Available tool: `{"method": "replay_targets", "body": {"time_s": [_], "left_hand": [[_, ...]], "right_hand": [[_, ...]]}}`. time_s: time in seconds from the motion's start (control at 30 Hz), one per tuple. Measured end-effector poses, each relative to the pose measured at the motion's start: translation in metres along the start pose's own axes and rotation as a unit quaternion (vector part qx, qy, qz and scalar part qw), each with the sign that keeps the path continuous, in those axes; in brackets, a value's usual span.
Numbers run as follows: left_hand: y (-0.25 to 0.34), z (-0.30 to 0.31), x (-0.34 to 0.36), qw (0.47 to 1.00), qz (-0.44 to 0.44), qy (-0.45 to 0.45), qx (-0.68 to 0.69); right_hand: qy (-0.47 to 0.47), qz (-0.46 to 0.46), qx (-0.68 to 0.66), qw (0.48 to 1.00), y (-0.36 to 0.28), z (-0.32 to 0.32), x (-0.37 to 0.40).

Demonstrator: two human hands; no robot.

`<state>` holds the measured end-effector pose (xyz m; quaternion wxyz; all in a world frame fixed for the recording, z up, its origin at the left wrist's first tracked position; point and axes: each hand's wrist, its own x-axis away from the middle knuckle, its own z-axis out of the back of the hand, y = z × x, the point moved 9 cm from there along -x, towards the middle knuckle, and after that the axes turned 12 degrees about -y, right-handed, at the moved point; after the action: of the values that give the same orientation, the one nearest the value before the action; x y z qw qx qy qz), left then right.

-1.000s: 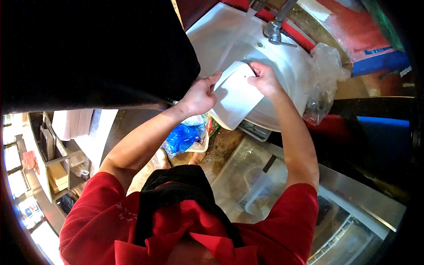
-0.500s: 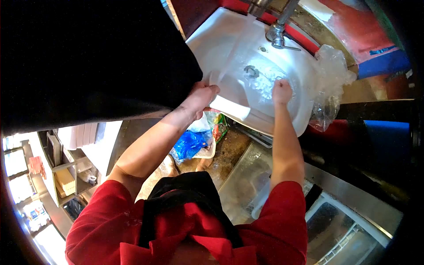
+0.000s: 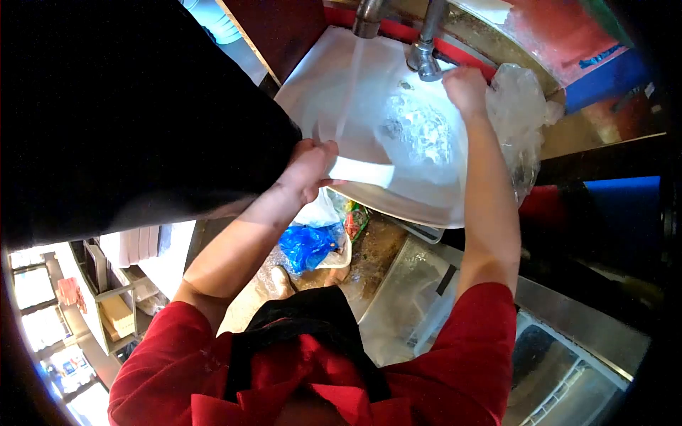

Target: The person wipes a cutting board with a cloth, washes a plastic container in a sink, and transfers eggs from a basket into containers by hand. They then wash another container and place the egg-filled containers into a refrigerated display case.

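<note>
Water runs from the metal spout (image 3: 367,21) into the white sink (image 3: 433,195), where it splashes around the drain. At the sink's near left edge, my left hand (image 3: 311,167) is closed on a pale, translucent container (image 3: 362,153) under the stream; its full shape blends with the white basin. My right hand (image 3: 467,91) is closed at the lever of the metal tap (image 3: 424,60), over the sink's far right corner. The fingers cover most of the lever.
Crumpled clear plastic (image 3: 515,128) hangs beside the sink's right rim. Below lies a blue plastic bag (image 3: 307,247) in a bin on the wet floor. A large black shape fills the upper left. Shelves (image 3: 106,298) stand at lower left, a metal-edged counter (image 3: 568,319) at lower right.
My right hand has moved from above the basin up to the tap lever. My left hand keeps its grip on the container near the sink edge. Water still runs.
</note>
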<state>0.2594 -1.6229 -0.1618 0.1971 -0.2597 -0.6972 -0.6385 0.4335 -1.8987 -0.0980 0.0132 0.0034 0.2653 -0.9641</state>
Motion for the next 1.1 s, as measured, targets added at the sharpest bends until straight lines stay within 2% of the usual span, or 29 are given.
{"method": "replay_targets", "body": {"time_s": [0.07, 0.1, 0.13, 0.2, 0.23, 0.27, 0.33, 0.37, 0.4, 0.43, 0.47, 0.5, 0.53, 0.57, 0.6, 0.67, 0.7, 0.73, 0.8, 0.87, 0.93, 1.03, 1.1], "left_hand": [[-0.005, -0.019, 0.002, 0.979, 0.053, -0.099, 0.171], [-0.007, -0.030, 0.008, 0.956, 0.108, -0.119, 0.244], [-0.010, -0.030, 0.008, 0.956, 0.110, -0.121, 0.244], [-0.020, -0.061, 0.019, 0.838, 0.206, -0.276, 0.423], [-0.019, -0.068, 0.029, 0.814, 0.228, -0.307, 0.437], [-0.019, -0.072, 0.036, 0.813, 0.225, -0.309, 0.440], [-0.025, -0.062, 0.045, 0.915, 0.177, -0.235, 0.277], [-0.018, -0.063, 0.053, 0.937, 0.115, -0.275, 0.180], [0.000, -0.064, 0.067, 0.952, 0.039, -0.266, 0.146], [0.003, -0.061, 0.069, 0.959, -0.024, -0.262, 0.107], [0.007, -0.057, 0.073, 0.960, -0.088, -0.257, 0.068], [0.003, -0.053, 0.079, 0.960, -0.085, -0.259, 0.069], [0.008, -0.050, 0.089, 0.952, -0.125, -0.276, 0.038], [0.014, -0.047, 0.100, 0.941, -0.168, -0.293, 0.006], [0.014, -0.040, 0.108, 0.939, -0.170, -0.298, 0.008], [0.013, -0.021, 0.131, 0.935, -0.183, -0.302, -0.028], [0.012, -0.009, 0.145, 0.933, -0.199, -0.297, -0.040], [0.012, 0.001, 0.161, 0.925, -0.208, -0.317, -0.002], [0.007, 0.031, 0.189, 0.908, -0.240, -0.339, 0.056], [0.000, 0.069, 0.219, 0.909, -0.262, -0.319, 0.048], [-0.007, 0.113, 0.250, 0.910, -0.287, -0.298, 0.042], [-0.015, 0.183, 0.294, 0.914, -0.291, -0.271, 0.079], [-0.015, 0.234, 0.315, 0.936, -0.288, -0.203, -0.004]], "right_hand": [[-0.031, -0.055, -0.028, 0.998, 0.008, 0.001, -0.015], [-0.031, -0.058, -0.029, 0.997, 0.010, 0.000, -0.017], [-0.032, -0.028, 0.021, 0.999, 0.005, -0.002, -0.017], [-0.027, 0.000, 0.073, 0.997, 0.006, -0.001, -0.008], [-0.051, 0.025, 0.082, 0.995, 0.005, -0.002, 0.005], [-0.077, 0.052, 0.090, 0.992, 0.004, -0.006, 0.021], [-0.050, 0.002, -0.032, 0.998, 0.026, 0.000, 0.062], [-0.028, -0.026, -0.077, 0.996, 0.031, 0.005, 0.088], [-0.005, -0.056, -0.121, 0.991, 0.035, 0.007, 0.114], [-0.007, -0.062, -0.119, 0.991, 0.036, 0.001, 0.135], [0.025, -0.067, -0.194, 0.978, 0.040, -0.006, 0.157], [0.057, -0.072, -0.267, 0.959, 0.042, -0.011, 0.178], [0.058, -0.074, -0.265, 0.960, 0.031, -0.014, 0.195], [0.064, -0.082, -0.329, 0.939, 0.020, -0.018, 0.212], [0.071, -0.088, -0.389, 0.914, 0.006, -0.020, 0.227], [0.093, -0.121, -0.505, 0.850, -0.031, -0.022, 0.253], [0.071, -0.154, -0.539, 0.825, -0.046, -0.025, 0.266], [0.075, -0.151, -0.533, 0.829, -0.069, -0.020, 0.279], [0.106, -0.125, -0.633, 0.756, -0.118, -0.023, 0.304], [0.076, -0.038, -0.653, 0.752, -0.182, -0.040, 0.321], [-0.010, -0.011, -0.627, 0.779, -0.245, -0.066, 0.345], [-0.014, -0.031, -0.648, 0.761, -0.325, -0.095, 0.381], [-0.037, -0.019, -0.642, 0.765, -0.372, -0.108, 0.392]]}}
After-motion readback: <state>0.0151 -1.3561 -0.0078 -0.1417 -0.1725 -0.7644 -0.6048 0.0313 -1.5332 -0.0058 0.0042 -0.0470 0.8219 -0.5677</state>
